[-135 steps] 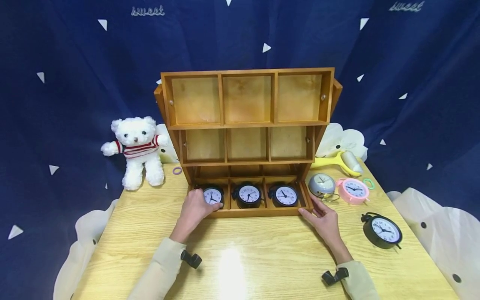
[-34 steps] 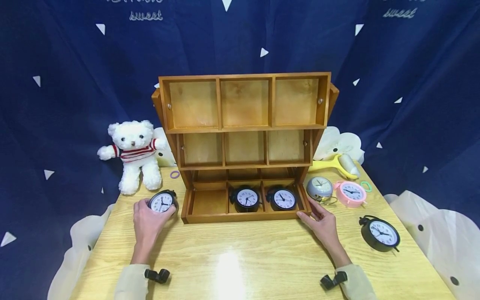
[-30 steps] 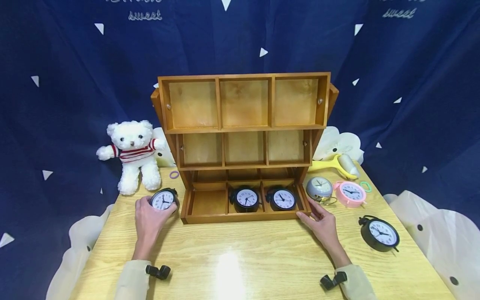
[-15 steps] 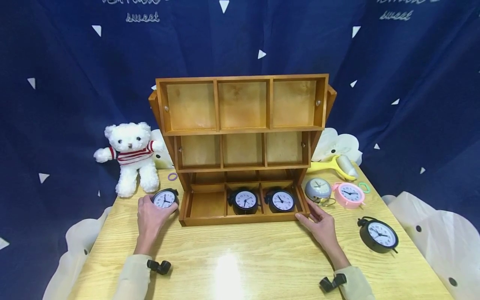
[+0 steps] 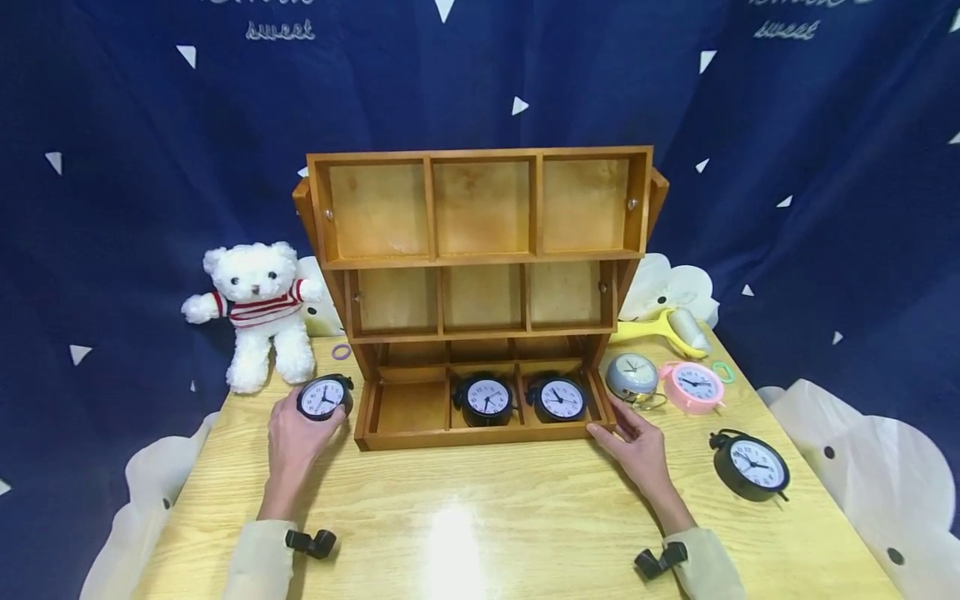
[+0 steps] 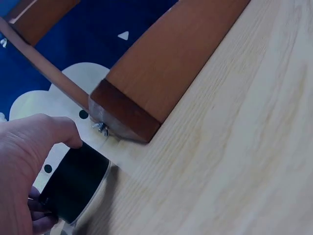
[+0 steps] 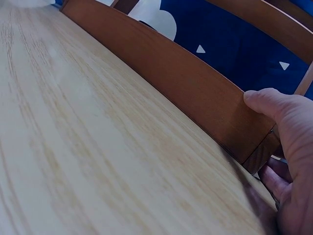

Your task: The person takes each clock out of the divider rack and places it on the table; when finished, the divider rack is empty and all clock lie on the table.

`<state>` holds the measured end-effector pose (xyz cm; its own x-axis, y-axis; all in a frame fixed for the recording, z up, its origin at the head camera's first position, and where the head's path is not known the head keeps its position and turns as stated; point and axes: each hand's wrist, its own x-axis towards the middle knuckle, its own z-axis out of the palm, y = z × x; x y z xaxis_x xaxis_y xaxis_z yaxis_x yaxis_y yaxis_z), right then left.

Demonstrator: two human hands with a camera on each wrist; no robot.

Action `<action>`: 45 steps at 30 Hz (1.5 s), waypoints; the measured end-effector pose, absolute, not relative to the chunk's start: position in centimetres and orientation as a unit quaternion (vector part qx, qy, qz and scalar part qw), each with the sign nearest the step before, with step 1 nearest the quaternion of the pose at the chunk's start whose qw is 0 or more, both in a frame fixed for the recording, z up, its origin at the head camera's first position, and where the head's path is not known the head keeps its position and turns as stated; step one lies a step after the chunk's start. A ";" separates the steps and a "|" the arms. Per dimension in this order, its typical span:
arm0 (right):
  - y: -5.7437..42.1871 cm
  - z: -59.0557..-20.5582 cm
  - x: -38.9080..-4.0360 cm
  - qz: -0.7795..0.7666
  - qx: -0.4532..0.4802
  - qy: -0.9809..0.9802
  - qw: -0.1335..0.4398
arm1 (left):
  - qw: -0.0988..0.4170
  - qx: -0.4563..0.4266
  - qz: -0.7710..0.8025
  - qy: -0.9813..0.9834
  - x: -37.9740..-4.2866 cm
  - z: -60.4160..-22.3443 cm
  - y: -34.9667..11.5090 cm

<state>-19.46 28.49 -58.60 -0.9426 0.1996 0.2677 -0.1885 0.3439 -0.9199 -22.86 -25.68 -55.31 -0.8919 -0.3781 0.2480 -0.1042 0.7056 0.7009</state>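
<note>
My left hand [image 5: 295, 437] grips a black alarm clock [image 5: 322, 398] with a white dial, left of the wooden tiered shelf [image 5: 480, 260]. In the left wrist view the clock's dark side [image 6: 80, 183] shows between thumb and fingers, low over the table or on it; I cannot tell which. My right hand [image 5: 637, 446] holds the front right corner of the shelf's bottom tray, thumb on the front board [image 7: 195, 78] and fingers around the side. Two more black alarm clocks, one in the middle compartment [image 5: 486, 400] and one in the right [image 5: 560, 399], lie face up.
A white teddy bear [image 5: 258, 317] sits at the back left near a purple ring [image 5: 341, 352]. On the right lie a grey clock [image 5: 632, 375], a pink alarm clock [image 5: 693, 386], another black alarm clock [image 5: 751, 465], a yellow-handled roller [image 5: 660, 331] and a green ring [image 5: 722, 372].
The left hand has taken the black alarm clock out of the bottom left compartment and carried it left, beside the shelf. In the last second it barely moved. The right hand kept its hold.
</note>
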 end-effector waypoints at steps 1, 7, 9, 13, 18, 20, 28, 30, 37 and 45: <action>28.4 -58.6 -19.5 0.573 -0.002 -0.802 0.169 | 0.201 0.133 -0.362 -0.900 -22.7 -55.3 -25.6; 28.1 -58.4 -20.1 0.571 -0.002 -0.803 0.173 | 0.299 0.115 -0.388 -0.864 -21.7 -54.6 -24.4; 27.9 -58.2 -20.1 0.570 -0.001 -0.804 0.168 | 0.330 0.102 -0.398 -0.850 -21.4 -54.2 -23.7; 27.3 -56.8 -19.7 0.577 0.004 -0.801 0.159 | 0.360 0.071 -0.410 -0.835 -20.8 -53.5 -21.8; 26.7 -54.8 -18.7 0.576 0.006 -0.802 0.158 | 0.332 0.035 -0.409 -0.849 -20.0 -53.1 -19.1; 26.6 -54.5 -18.5 0.574 0.006 -0.804 0.157 | 0.311 0.025 -0.408 -0.858 -19.7 -53.0 -18.2; 26.8 -54.7 -18.4 0.585 0.013 -0.796 0.155 | 0.247 0.010 -0.398 -0.884 -19.4 -52.6 -16.3; 26.9 -54.7 -18.4 0.586 0.012 -0.795 0.155 | 0.227 0.016 -0.399 -0.888 -19.3 -52.5 -16.1; 27.1 -54.6 -18.2 0.585 -0.001 -0.796 0.154 | 0.196 0.011 -0.399 -0.896 -19.5 -52.1 -15.1; 28.1 -57.5 -19.1 0.586 -0.007 -0.795 0.157 | 0.176 -0.016 -0.404 -0.898 -19.4 -52.1 -13.1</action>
<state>-19.07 28.08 -57.55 -0.9506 0.1954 0.2411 -0.1726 0.3127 -0.9341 -19.39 -13.14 -52.05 -0.9376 -0.1132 0.3288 0.1710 0.6734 0.7193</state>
